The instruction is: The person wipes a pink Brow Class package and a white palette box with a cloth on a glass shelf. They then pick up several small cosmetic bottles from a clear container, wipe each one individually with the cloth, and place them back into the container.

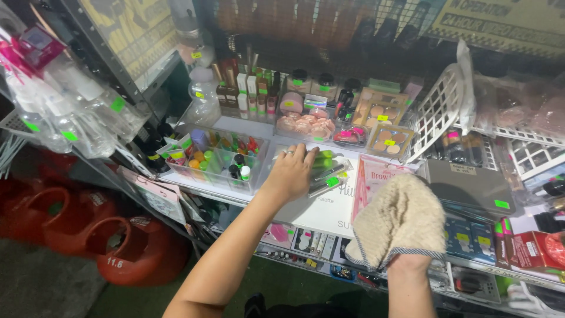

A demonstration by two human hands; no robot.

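At the far left of the scene, clear plastic spray bottles with green stickers (76, 121) hang from a rack, and below them, near the floor, stand red rounded plastic canisters (126, 250). Moving right, a clear plastic compartment box (215, 159) sits on the white shelf surface (321, 212), filled with small colourful bottles and tubes. Just right of that box your left hand (292, 171) reaches forward, palm down, a ring on one finger, its fingers curled over a bunch of slim green and silver cosmetic tubes (325, 172); the hand is closed on them, pressing or gripping the tubes where they lie on the shelf, between the compartment box and the pink-and-white printed card packet (371, 176). Beyond your left hand, farther back, stand round pink powder compacts (306, 125) and small jars with dark lids (312, 82), with tan eyeshadow palettes in card boxes (385, 121) to their right. Nearer to you and right of the tubes, your right hand (406, 262) is hidden inside a fluffy beige cleaning mitt with a striped grey cuff (400, 221), so you cannot tell how its fingers are set; the mitt is held above the shelf edge, over the pink packet's near corner. Right of the mitt lies a flat grey case with a green sticker (471, 188), behind it a tilted white plastic lattice basket (438, 109), and at the far right a red box (538, 250).
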